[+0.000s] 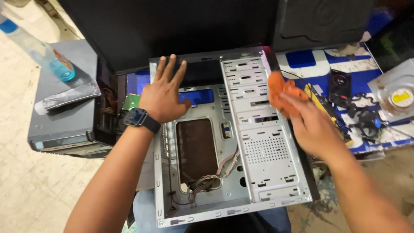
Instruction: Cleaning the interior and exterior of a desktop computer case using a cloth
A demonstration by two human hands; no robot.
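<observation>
Head view, looking down at an empty grey metal computer case (254, 172) lying open-side up across the person's lap, its far end resting against the blue-and-white painted table (310, 60).

Left hand (166, 92): fingers (172, 69) spread wide and flat, palm down on the far-left corner of the case, gripping nothing. A dark smartwatch (139, 118) sits on that wrist, just behind the hand.

Right hand (308, 123): fingers (293, 101) closed around a crumpled orange cloth (282, 92). The cloth bulges out ahead of the fingertips and lies against the upper drive-bay panel (252, 92) at the right of the case. This hand is slightly blurred, so the exact contact line cannot be read.

Between the two hands, inside the case: a rectangular cut-out (196, 149) showing brown beneath, just below the left palm. Nearer the body from there, a bundle of loose wires (213, 177) curls along the case floor. Below the right fingers, a perforated vent patch (266, 149) in the bay panel.

Beyond the right fingers, on the table: a black phone-like device (340, 84), a tangle of black cables (364, 116), and at the far right a grey metal box with a yellow-labelled fan (399, 95).

Well left of the left fingers: a second, dark computer tower (64, 116) on its side, carrying a blue spray bottle (41, 49) and a flat silvery tube (69, 96). Pale tiled floor (26, 185) underneath.
</observation>
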